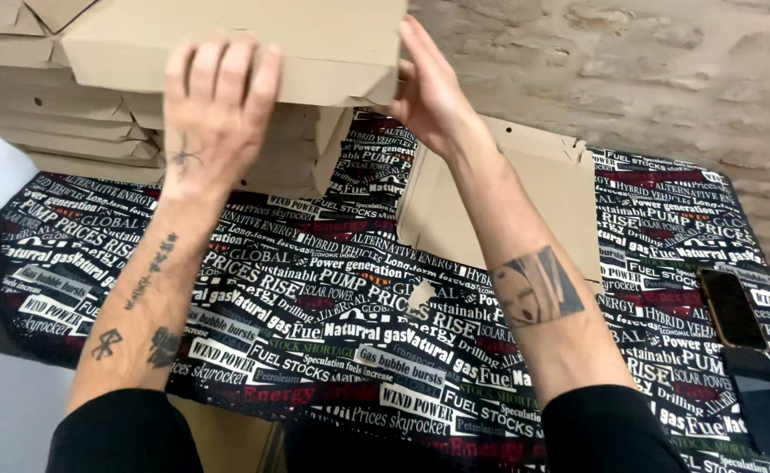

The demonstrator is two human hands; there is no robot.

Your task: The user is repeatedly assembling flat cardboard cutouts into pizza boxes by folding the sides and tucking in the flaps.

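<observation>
Two hands on one folded cardboard box (pixel 315 44), topmost of a stack.

Left hand (pixel 218 105): laid flat over the near front face of the box, fingers (pixel 236 66) together and pointing up onto the lid, palm pressed to the cardboard. Nothing pinched. Forearm tattooed, black sleeve at the elbow.

Right hand (pixel 428 88): against the right end of the box, fingers straight and close together, thumb hidden behind the cardboard; the palm bears on the corner where a flap folds in. Forearm tattooed, black sleeve at the elbow.

Box: plain brown, shallow, closed, held between both hands at the top of the view, its near edge tilted slightly down to the right. It sits on or just above the stack (pixel 78 123); whether it touches the one below cannot be told.

Stack: several like brown boxes, piled at the far left of the desk (pixel 332 350), reaching up out of view.

Flat blank (pixel 525 201): unfolded cardboard sheet with cut flaps, lying on the desk right of the stack, under the right forearm.

Scrap (pixel 420 293): small cardboard offcut on the cloth, between the two forearms.

Desk: covered by a black cloth printed all over with white and red lettering.

Phone (pixel 732 308): dark, lying face up near the right edge of the desk, well apart from the hands.

Wall (pixel 665 79): rough pale brick behind the desk.
</observation>
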